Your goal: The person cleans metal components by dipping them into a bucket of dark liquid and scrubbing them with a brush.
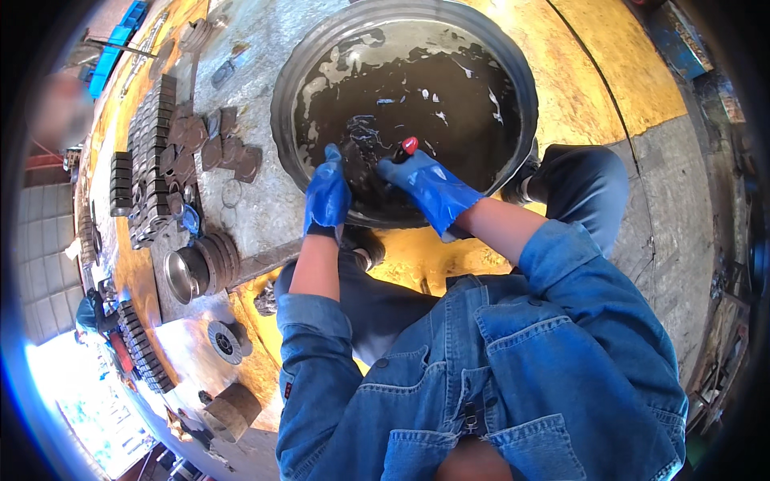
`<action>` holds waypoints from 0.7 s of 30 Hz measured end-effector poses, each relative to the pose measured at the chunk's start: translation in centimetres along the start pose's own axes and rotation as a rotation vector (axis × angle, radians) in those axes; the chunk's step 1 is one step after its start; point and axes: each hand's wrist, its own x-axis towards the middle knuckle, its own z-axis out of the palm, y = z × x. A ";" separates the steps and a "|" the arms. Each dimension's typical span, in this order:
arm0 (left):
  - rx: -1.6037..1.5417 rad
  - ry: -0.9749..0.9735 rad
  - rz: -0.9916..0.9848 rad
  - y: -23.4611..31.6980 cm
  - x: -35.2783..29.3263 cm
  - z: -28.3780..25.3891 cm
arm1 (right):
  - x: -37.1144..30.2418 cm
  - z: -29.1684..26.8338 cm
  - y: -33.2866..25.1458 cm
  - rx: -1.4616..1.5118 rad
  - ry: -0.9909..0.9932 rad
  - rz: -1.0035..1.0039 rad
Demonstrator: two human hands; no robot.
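A large round metal basin (525,120) holds dark, murky liquid with pale foam along its far side. Both hands wear blue rubber gloves and reach over the near rim. My right hand (429,183) is closed around a black handle with a red end (410,146); the tool's working end is hidden, so its kind does not show. To its left, my left hand (327,191) has its thumb up and its fingers curled toward the liquid. Whatever it grips is hidden by the glove and the dark liquid. Ripples spread between the hands.
Left of the basin lie rows of stacked dark metal blocks (152,120), flat dark plates (188,140) and ring-shaped parts (216,260). Nearer are a grey slotted disc (224,342) and a cylindrical metal piece (233,411). A blue bin (112,60) is at far left.
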 end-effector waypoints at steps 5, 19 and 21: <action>0.557 0.091 0.180 1.0 0.2 0.9 | 3.7 -1.8 4.3 -0.322 0.155 0.070; 0.311 0.116 -0.048 4.6 -0.9 0.8 | 0.1 0.3 0.9 -0.049 0.008 -0.134; 0.458 0.198 0.074 2.7 -0.9 1.1 | -0.5 0.1 1.2 0.004 0.020 -0.055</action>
